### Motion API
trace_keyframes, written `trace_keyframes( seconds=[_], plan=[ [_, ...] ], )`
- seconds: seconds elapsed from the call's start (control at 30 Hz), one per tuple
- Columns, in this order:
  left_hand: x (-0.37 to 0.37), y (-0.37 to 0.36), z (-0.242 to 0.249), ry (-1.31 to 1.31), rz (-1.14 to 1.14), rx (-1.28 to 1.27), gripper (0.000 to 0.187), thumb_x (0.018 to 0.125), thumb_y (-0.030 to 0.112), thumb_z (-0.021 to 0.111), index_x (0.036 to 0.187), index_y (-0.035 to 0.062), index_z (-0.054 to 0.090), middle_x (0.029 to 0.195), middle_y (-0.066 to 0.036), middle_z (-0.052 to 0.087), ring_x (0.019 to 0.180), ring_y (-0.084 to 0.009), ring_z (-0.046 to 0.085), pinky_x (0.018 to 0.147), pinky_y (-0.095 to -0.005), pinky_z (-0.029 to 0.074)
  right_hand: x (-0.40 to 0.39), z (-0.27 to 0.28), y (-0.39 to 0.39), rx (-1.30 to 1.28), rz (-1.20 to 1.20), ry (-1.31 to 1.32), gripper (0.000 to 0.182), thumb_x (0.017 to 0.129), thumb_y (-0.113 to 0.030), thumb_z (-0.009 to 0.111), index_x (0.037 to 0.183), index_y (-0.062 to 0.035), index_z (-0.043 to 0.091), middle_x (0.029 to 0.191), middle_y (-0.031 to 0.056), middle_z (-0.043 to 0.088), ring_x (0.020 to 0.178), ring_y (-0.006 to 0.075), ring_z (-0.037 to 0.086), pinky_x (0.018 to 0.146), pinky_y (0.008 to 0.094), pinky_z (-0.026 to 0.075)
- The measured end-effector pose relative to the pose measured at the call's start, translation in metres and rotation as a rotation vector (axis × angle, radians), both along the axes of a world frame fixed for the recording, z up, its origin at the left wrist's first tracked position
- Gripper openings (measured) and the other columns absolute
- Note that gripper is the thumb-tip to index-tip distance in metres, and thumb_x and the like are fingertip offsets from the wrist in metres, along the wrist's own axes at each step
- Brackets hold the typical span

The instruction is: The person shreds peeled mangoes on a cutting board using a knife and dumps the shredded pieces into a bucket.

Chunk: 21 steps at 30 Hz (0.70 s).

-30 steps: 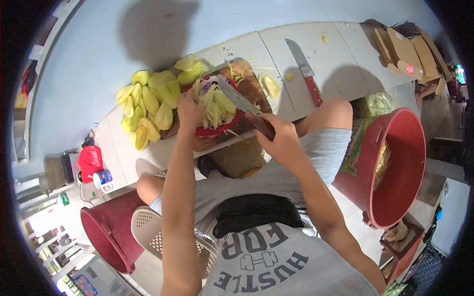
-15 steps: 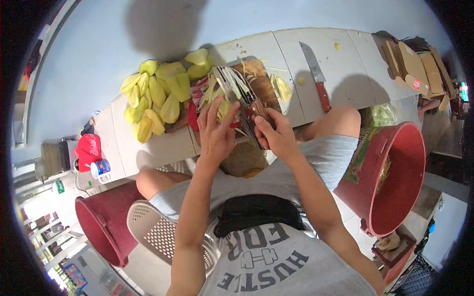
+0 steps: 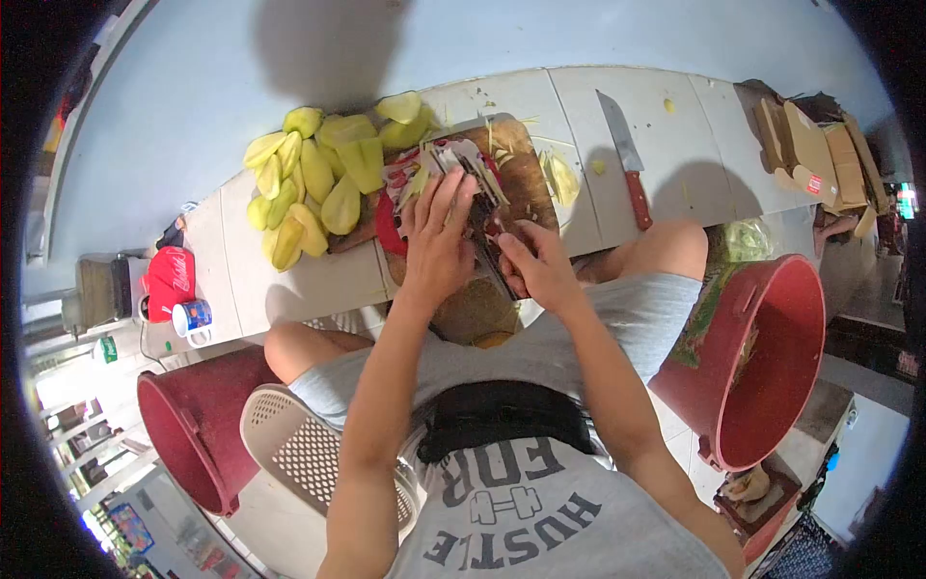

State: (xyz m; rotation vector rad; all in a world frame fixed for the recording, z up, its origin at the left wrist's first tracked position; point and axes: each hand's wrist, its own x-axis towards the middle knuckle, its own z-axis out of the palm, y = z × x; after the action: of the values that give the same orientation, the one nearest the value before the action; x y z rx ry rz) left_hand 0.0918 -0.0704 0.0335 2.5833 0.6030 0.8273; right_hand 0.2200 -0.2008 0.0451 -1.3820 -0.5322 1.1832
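My right hand (image 3: 540, 265) is closed around the brown riveted handle of a knife (image 3: 494, 228), which seems to have several blades side by side pointing away from me. My left hand (image 3: 439, 241) lies over the blades, its fingers stretched forward; what is under the palm is hidden. Beneath is a wooden cutting board (image 3: 521, 154) with a red and white wrapper (image 3: 394, 217) and pale strips. Peeled pale-green fruit pieces (image 3: 313, 174) are heaped left of the board. A pale cut piece (image 3: 561, 180) rests at its right.
A second knife (image 3: 622, 145) lies on the tiled counter (image 3: 569, 96) to the right, before cardboard boxes (image 3: 801, 145). Red tubs (image 3: 772, 357) stand on both sides below. A beige perforated basket (image 3: 280, 434) is at lower left, and a mug (image 3: 193, 317) sits at the counter's left end.
My left hand has moved forward and right over the blades, its fingers now closer together. The strips seen between the blades are mostly covered. My right hand keeps its grip on the handle.
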Motion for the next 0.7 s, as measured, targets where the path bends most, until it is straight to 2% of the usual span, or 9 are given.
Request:
trace_keyframes(
  seconds=[0.13, 0.2, 0.23, 0.3, 0.33, 0.37, 0.43, 0.57, 0.7],
  plan=[
    [-0.023, 0.014, -0.035, 0.199, 0.064, 0.014, 0.079, 0.069, -0.003, 0.059, 0.146, 0.0064, 0.046, 0.153, -0.014, 0.041, 0.141, -0.0375, 0.036, 0.114, -0.0506, 0.029, 0.019, 0.0, 0.0, -0.034, -0.049, -0.018, 0.029, 0.101, -0.031, 0.061, 0.1, -0.0023, 0.061, 0.064, -0.0002, 0.054, 0.048, 0.0058, 0.047, 0.043, 0.0245, 0.038],
    [-0.032, 0.018, -0.05, 0.259, 0.093, 0.032, 0.077, 0.069, -0.002, 0.059, 0.145, 0.0042, 0.046, 0.15, -0.016, 0.043, 0.14, -0.0386, 0.037, 0.114, -0.0505, 0.03, 0.025, 0.006, 0.006, -0.031, -0.094, -0.038, 0.03, 0.096, -0.027, 0.065, 0.108, 0.0001, 0.06, 0.067, 0.0072, 0.06, 0.053, 0.0178, 0.059, 0.049, 0.0321, 0.047],
    [-0.033, 0.019, -0.055, 0.152, 0.185, -0.048, 0.072, 0.072, 0.0, 0.061, 0.142, 0.0019, 0.047, 0.145, -0.019, 0.046, 0.136, -0.0405, 0.039, 0.112, -0.0499, 0.032, 0.026, 0.003, 0.01, -0.036, -0.095, -0.035, 0.03, 0.096, -0.027, 0.065, 0.108, 0.0001, 0.06, 0.067, 0.0072, 0.06, 0.053, 0.0178, 0.059, 0.049, 0.0321, 0.047],
    [-0.035, 0.022, -0.063, 0.036, 0.284, -0.12, 0.067, 0.074, 0.002, 0.062, 0.14, -0.0003, 0.048, 0.139, -0.023, 0.048, 0.132, -0.0424, 0.042, 0.111, -0.0494, 0.034, 0.028, 0.0, 0.03, 0.012, -0.215, -0.895, 0.041, 0.088, -0.026, 0.075, 0.109, 0.0042, 0.057, 0.074, 0.0161, 0.065, 0.062, 0.0289, 0.064, 0.057, 0.0407, 0.049],
    [-0.037, 0.021, -0.066, 0.029, 0.437, -0.218, 0.063, 0.077, 0.007, 0.064, 0.137, -0.0021, 0.049, 0.134, -0.025, 0.05, 0.127, -0.0435, 0.044, 0.109, -0.0495, 0.036, 0.029, 0.003, 0.039, -0.061, -0.212, -0.861, 0.048, 0.081, -0.02, 0.077, 0.113, 0.007, 0.053, 0.084, 0.026, 0.067, 0.081, 0.0433, 0.067, 0.073, 0.0489, 0.052],
    [-0.039, 0.02, -0.069, 0.021, 0.591, -0.317, 0.059, 0.08, 0.011, 0.065, 0.135, -0.0039, 0.05, 0.128, -0.027, 0.051, 0.122, -0.0445, 0.046, 0.107, -0.0496, 0.038, 0.031, 0.002, 0.049, -0.057, -0.209, -0.863, 0.048, 0.081, -0.02, 0.077, 0.113, 0.007, 0.053, 0.084, 0.026, 0.067, 0.081, 0.0433, 0.067, 0.073, 0.0489, 0.052],
    [-0.038, 0.02, -0.06, 0.121, 0.654, -0.339, 0.055, 0.082, 0.014, 0.067, 0.131, -0.0048, 0.052, 0.125, -0.028, 0.052, 0.12, -0.0445, 0.047, 0.104, -0.0505, 0.039, 0.036, -0.009, 0.069, -0.214, -0.15, -0.958, 0.041, 0.083, -0.013, 0.072, 0.112, 0.0066, 0.051, 0.09, 0.0286, 0.068, 0.087, 0.0472, 0.065, 0.075, 0.051, 0.052],
    [-0.034, 0.021, -0.051, 0.244, 0.791, -0.386, 0.047, 0.084, 0.021, 0.069, 0.121, -0.0065, 0.057, 0.118, -0.027, 0.055, 0.111, -0.0452, 0.054, 0.095, -0.0525, 0.044, 0.046, -0.07, 0.101, -0.155, -0.117, -1.321, 0.025, 0.087, -0.005, 0.058, 0.108, 0.0042, 0.048, 0.097, 0.0277, 0.065, 0.085, 0.0479, 0.067, 0.075, 0.0554, 0.055],
    [-0.03, 0.027, -0.058, 0.329, 0.838, -0.424, 0.046, 0.084, 0.023, 0.069, 0.117, -0.0071, 0.058, 0.11, -0.026, 0.058, 0.105, -0.0454, 0.058, 0.09, -0.0517, 0.047, 0.025, -0.061, 0.111, -0.263, -0.075, -1.309, 0.019, 0.089, -0.004, 0.054, 0.106, 0.0033, 0.049, 0.097, 0.027, 0.066, 0.084, 0.0456, 0.068, 0.072, 0.0553, 0.056]
  ],
)
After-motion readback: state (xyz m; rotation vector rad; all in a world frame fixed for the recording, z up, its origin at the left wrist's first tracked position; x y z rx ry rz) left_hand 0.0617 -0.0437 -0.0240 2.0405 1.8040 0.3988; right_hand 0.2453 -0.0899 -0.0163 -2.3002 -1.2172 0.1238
